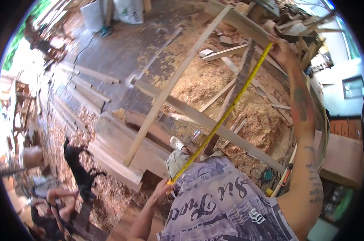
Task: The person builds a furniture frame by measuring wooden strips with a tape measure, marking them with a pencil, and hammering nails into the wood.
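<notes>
A yellow tape measure (234,105) is drawn out in a straight slanting line across my front. Its near end is pinched in my left hand (162,190), low by my shirt. My right hand (281,51) stretches far out to the right and is closed on the tape's far end, beside a wooden board (246,23). I cannot make out which hand has the tape's case. Just beyond the tape runs a rough, dark-edged plank (239,82). A long squared beam (206,119) crosses beneath it, and a thin pale batten (176,80) rests over that beam.
Sawdust and shavings (198,82) are heaped around the timber. Thick planks (119,140) lie left of my shoe (178,144). A black dog (80,168) stands at the left, near a seated person (55,217). Sacks (127,10) and loose boards (87,94) lie farther off.
</notes>
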The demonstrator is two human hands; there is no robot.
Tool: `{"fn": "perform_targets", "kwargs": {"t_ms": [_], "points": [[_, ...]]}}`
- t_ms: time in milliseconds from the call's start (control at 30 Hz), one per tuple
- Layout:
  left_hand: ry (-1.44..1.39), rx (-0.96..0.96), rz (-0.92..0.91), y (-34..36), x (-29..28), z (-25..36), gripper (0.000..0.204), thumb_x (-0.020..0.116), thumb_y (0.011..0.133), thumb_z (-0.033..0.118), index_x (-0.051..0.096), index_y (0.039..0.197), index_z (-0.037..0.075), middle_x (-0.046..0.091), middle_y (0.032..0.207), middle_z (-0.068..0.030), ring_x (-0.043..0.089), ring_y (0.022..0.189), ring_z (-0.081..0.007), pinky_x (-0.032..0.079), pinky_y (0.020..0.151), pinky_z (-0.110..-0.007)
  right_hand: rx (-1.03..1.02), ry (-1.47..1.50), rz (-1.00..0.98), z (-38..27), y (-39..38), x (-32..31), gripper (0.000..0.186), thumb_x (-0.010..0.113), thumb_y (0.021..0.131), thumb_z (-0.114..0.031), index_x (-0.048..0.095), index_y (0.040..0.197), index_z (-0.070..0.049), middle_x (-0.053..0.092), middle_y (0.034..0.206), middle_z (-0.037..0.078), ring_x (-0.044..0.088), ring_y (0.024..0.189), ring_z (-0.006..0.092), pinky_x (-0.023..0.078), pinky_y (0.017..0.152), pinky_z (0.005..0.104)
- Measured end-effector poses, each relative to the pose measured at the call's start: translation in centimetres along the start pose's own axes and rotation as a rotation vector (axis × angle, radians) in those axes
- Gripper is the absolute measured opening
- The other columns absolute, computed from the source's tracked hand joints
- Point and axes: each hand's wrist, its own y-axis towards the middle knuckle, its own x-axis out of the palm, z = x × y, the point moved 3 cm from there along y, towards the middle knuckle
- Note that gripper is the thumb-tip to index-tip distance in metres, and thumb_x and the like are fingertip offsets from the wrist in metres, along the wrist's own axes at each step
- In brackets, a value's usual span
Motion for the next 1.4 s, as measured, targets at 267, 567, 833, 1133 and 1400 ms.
{"fn": "perform_targets", "kwargs": {"t_ms": [267, 567, 833, 1133, 1400], "points": [[-0.753, -0.053, -0.204, 2.5, 0.8, 0.9, 0.035, 0.058, 0.092, 0.041, 0.064, 0.099, 0.007, 0.065, 0.083, -0.0009, 0.056, 0.062, -0.009, 0.044, 0.054, -0.024, 0.093, -0.225, 0.249, 3.1, 3.7, 1.8, 0.023, 0.079, 0.086, -0.017, 0.061, 0.072, -0.013, 0.053, 0.069, -0.005, 0.047, 0.052, 0.0065, 0.039, 0.044, 0.0222], [0.546, 0.259, -0.104, 5.0, 2.9, 9.0, 0.042, 0.057, 0.094, 0.039, 0.073, 0.096, 0.001, 0.063, 0.07, -0.0151, 0.061, 0.069, -0.0163, 0.049, 0.066, -0.035, -0.039, -0.354, 0.133, -0.1, 10.1, 4.3, 0.028, 0.082, 0.083, -0.024, 0.061, 0.07, -0.011, 0.051, 0.06, -0.005, 0.046, 0.045, 0.008, 0.037, 0.042, 0.0235], [-0.047, 0.099, -0.15, 11.1, 5.6, 11.9, 0.036, 0.061, 0.1, 0.035, 0.073, 0.093, 0.002, 0.059, 0.073, 0.0044, 0.051, 0.073, -0.0032, 0.04, 0.063, -0.022, -0.04, -0.215, 0.108, 16.3, 15.2, 1.7, 0.023, 0.08, 0.085, -0.024, 0.062, 0.078, -0.012, 0.052, 0.065, -0.004, 0.051, 0.055, 0.0083, 0.043, 0.046, 0.0258], [0.139, 0.098, 0.154, 17.4, 2.8, 23.3, 0.039, 0.06, 0.1, 0.036, 0.073, 0.085, 0.003, 0.057, 0.068, 0.0034, 0.052, 0.062, -0.0052, 0.041, 0.056, -0.023, 0.385, 0.162, -0.167, 26.2, -11.6, 15.1, 0.04, 0.047, 0.105, -0.031, 0.06, 0.114, 0.005, 0.07, 0.107, 0.021, 0.067, 0.08, 0.0227, 0.056, 0.078, 0.0313], [0.197, 0.245, 0.474, 17.4, -0.6, 23.2, 0.029, 0.068, 0.093, 0.028, 0.073, 0.104, 0.001, 0.067, 0.073, -0.0074, 0.06, 0.066, -0.0112, 0.046, 0.059, -0.031, 0.206, 0.127, 0.112, 22.7, 7.2, 9.1, 0.033, 0.051, 0.098, -0.022, 0.063, 0.102, 0.009, 0.071, 0.088, 0.019, 0.071, 0.08, 0.0228, 0.057, 0.072, 0.0333]]}}
